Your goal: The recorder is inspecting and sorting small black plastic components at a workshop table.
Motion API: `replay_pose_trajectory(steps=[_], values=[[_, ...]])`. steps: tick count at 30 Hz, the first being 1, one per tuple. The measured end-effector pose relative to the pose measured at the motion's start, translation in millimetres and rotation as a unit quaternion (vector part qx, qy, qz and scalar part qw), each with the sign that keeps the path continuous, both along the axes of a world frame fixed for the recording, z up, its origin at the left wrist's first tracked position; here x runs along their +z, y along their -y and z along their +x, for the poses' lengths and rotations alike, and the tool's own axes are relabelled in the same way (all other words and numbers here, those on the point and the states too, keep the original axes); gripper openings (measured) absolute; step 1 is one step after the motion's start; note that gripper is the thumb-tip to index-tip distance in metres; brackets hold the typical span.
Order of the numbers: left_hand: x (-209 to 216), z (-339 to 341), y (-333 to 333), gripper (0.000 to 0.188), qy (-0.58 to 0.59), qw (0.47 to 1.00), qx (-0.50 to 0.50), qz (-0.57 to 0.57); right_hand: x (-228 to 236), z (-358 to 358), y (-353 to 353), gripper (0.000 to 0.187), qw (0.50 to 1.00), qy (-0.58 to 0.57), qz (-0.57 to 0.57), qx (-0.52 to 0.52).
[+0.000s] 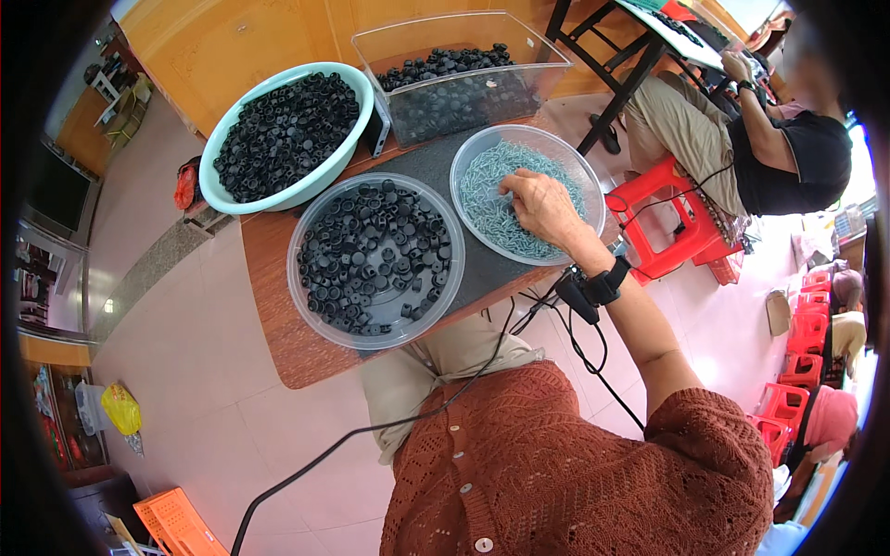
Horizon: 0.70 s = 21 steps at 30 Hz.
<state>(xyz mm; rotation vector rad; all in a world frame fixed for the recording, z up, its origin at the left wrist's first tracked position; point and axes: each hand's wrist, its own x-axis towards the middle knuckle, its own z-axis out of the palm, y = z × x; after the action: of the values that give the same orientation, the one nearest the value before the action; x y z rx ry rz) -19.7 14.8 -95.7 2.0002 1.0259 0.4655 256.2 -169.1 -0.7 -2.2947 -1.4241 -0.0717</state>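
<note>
My right hand (540, 206) is over a clear round bowl (591, 176) filled with small silvery screws (491, 190). Its fingers are bent and drawn together at the screws, and whatever they pinch is hidden. A black band with a small device (598, 287) is strapped round that wrist. My left hand does not show. Left of the screws stands a second clear bowl (295, 278), holding many small black plastic caps (375, 250) that lie loosely with part of the bottom showing.
A pale green basin (211, 181) heaped with black parts and a clear bin (547, 60) of similar parts stand behind on the brown table (269, 320). A black cable (371, 426) runs across my lap. A person (779, 139) sits at right near a red stool (649, 259).
</note>
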Motion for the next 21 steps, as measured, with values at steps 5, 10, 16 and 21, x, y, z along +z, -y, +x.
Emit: replay_pose_trajectory(steps=[5, 10, 16, 21], values=[[26, -34, 2, 0.019, 0.036, 0.999, 0.028, 0.015, 7, 7, 8, 0.019, 0.985, -0.138, 0.1, -0.017], [64, -64, 6, 0.019, 0.065, 0.995, 0.06, 0.05, 9, 14, 13, 0.016, 0.925, -0.359, 0.113, -0.055], [119, -90, 14, 0.018, 0.094, 0.981, 0.103, 0.135, 5, 6, 12, 0.013, 0.883, -0.425, 0.189, -0.056], [173, -96, 31, 0.017, 0.123, 0.933, 0.134, 0.31, 13, -5, 12, 0.017, 0.854, -0.468, 0.226, -0.037]])
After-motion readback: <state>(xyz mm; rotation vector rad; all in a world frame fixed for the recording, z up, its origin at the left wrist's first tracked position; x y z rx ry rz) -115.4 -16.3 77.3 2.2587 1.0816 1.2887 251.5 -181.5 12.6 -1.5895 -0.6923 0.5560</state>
